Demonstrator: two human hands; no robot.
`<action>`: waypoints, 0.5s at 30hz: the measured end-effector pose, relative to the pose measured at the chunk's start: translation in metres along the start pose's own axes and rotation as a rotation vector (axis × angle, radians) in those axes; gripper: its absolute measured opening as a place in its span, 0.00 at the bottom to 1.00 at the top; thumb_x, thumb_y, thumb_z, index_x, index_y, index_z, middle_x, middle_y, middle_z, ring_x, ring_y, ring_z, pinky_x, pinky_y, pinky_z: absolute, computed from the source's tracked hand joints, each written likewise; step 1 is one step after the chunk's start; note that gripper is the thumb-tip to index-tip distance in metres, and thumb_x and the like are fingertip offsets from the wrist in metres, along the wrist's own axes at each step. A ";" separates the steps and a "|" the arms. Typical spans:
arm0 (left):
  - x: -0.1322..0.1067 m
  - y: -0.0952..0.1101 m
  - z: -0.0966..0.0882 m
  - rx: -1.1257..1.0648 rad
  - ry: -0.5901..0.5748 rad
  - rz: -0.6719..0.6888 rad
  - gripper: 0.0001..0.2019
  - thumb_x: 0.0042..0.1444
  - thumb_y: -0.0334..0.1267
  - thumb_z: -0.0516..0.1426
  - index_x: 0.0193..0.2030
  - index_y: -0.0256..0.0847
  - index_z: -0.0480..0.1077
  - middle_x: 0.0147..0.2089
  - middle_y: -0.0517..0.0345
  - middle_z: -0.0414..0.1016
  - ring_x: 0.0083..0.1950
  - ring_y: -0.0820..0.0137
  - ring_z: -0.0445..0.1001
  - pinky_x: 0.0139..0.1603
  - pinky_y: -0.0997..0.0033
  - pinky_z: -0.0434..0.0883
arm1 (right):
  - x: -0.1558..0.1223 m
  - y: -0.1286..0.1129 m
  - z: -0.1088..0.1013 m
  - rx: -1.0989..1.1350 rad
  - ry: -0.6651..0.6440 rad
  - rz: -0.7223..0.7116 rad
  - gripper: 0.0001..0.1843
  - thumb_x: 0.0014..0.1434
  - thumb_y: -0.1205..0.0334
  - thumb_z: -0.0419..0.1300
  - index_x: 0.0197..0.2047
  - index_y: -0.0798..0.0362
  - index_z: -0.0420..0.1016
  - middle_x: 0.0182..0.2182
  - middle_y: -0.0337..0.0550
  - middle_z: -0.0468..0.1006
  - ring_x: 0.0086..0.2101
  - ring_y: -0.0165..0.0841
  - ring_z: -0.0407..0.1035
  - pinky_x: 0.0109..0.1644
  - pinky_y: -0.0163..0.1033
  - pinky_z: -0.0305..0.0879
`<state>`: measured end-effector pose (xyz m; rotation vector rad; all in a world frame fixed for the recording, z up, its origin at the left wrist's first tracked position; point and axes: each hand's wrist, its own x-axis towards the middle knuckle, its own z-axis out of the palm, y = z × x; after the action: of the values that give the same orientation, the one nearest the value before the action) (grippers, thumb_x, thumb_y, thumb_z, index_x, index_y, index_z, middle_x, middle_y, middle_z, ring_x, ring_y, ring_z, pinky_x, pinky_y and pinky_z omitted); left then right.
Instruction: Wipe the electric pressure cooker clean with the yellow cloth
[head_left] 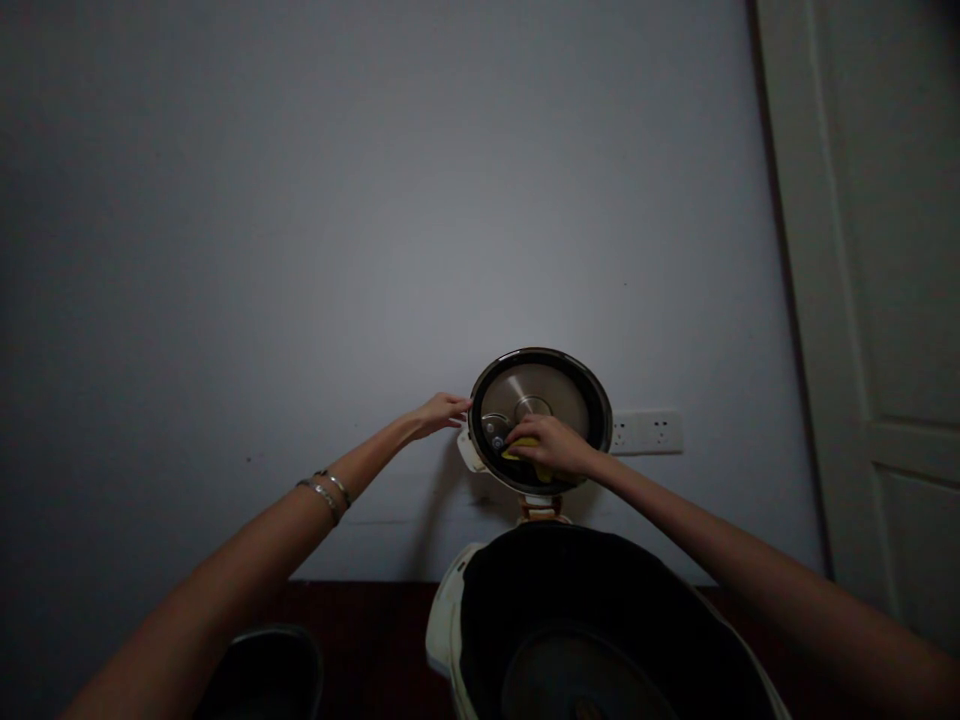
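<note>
A white rice cooker (444, 620) stands in front of me with its dark inner cavity open. Its round lid (559, 388) is swung up on the hinge, the shiny metal inner plate facing me. My left hand (439, 412) rests on the lid's left rim, fingers laid along the edge. My right hand (551, 445) presses a yellow cloth (519, 452) against the lower part of the inner plate, fingers closed over it. Two bracelets (327, 490) sit on my left wrist.
A dark pot (270, 668) stands at the lower left on the dark red surface (375, 640). A white wall socket (649, 431) is on the pale wall right of the lid. A white door (877, 300) fills the right side. The room is dim.
</note>
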<state>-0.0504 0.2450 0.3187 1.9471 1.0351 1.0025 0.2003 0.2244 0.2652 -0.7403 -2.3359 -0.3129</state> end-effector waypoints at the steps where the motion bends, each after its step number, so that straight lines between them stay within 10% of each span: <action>1: 0.001 0.003 -0.001 0.007 -0.013 0.002 0.22 0.39 0.54 0.64 0.30 0.33 0.75 0.32 0.54 0.73 0.35 0.73 0.67 0.42 0.69 0.63 | 0.001 -0.004 -0.001 -0.027 -0.009 -0.007 0.12 0.58 0.54 0.57 0.42 0.46 0.78 0.38 0.42 0.74 0.38 0.32 0.69 0.41 0.35 0.61; 15: 0.002 0.013 0.000 0.109 0.001 0.061 0.21 0.40 0.52 0.64 0.20 0.32 0.71 0.19 0.59 0.67 0.26 0.75 0.64 0.35 0.68 0.65 | 0.050 -0.048 0.005 -0.327 -0.033 -0.112 0.15 0.61 0.56 0.53 0.50 0.45 0.73 0.46 0.45 0.72 0.44 0.36 0.67 0.37 0.34 0.60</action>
<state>-0.0456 0.2418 0.3301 2.0783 1.0562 0.9991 0.1386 0.2090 0.2929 -0.7720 -2.3907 -0.7501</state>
